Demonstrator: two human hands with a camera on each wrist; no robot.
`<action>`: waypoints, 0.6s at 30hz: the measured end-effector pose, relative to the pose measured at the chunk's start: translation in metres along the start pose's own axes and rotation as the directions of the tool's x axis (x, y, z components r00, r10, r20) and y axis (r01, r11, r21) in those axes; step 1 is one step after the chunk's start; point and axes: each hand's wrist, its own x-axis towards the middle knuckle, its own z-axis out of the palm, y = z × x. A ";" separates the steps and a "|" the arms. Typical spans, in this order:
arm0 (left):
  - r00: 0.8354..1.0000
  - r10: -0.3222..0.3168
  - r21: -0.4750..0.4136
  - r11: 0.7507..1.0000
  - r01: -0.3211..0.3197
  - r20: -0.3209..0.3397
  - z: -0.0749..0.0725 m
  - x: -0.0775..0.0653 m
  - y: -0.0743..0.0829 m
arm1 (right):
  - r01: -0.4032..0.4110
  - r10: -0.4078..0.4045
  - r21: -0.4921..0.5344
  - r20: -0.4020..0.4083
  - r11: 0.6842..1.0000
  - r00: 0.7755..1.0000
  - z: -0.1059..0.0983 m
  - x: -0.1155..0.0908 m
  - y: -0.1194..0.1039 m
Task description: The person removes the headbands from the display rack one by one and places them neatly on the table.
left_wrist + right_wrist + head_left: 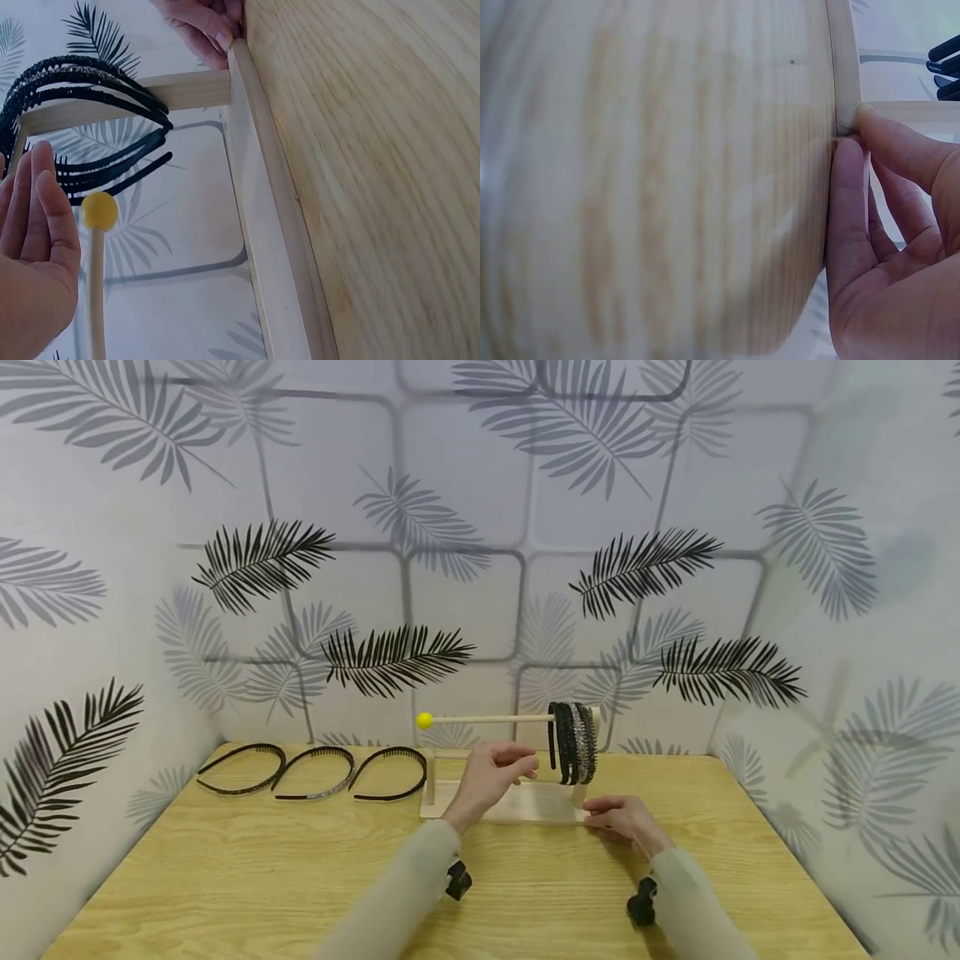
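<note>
A pale wooden headband stand (517, 811) is on the table, its upper rod tipped with a yellow ball (424, 721). Several headbands (573, 743), black with some glittery silver, hang bunched toward the rod's right end. My left hand (491, 777) is in front of the rod, left of the bunch. In the left wrist view that hand (37, 262) has its fingers fairly straight beside the headbands (82, 84), and no object shows in its grasp. At the right end of the stand, my right hand (626, 820) pinches the base's corner between thumb and fingers (853, 195).
Three more headbands lie in a row at the table's back left: a dark one (242, 791), one with a silvery part (326, 793) and a black one (390, 797). Behind the wooden table (300, 868) hangs a leaf-patterned backdrop (465, 610), which also closes both sides.
</note>
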 end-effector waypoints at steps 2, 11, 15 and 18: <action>1.000 0.002 -0.006 1.000 -0.002 0.005 0.004 0.001 0.000 | 0.002 -0.002 -0.003 -0.007 1.000 1.000 0.000 0.000 0.000; 1.000 -0.027 0.009 1.000 0.027 0.011 0.017 0.004 0.000 | 0.001 -0.002 -0.016 -0.021 1.000 1.000 0.000 0.002 -0.001; 1.000 -0.016 0.036 0.999 0.016 0.015 0.024 0.005 0.001 | 0.009 -0.009 -0.014 -0.020 1.000 1.000 0.000 0.003 0.000; 0.999 -0.028 0.031 0.999 0.027 0.020 0.030 0.005 -0.001 | 0.015 -0.015 -0.012 -0.014 1.000 1.000 0.001 0.002 0.002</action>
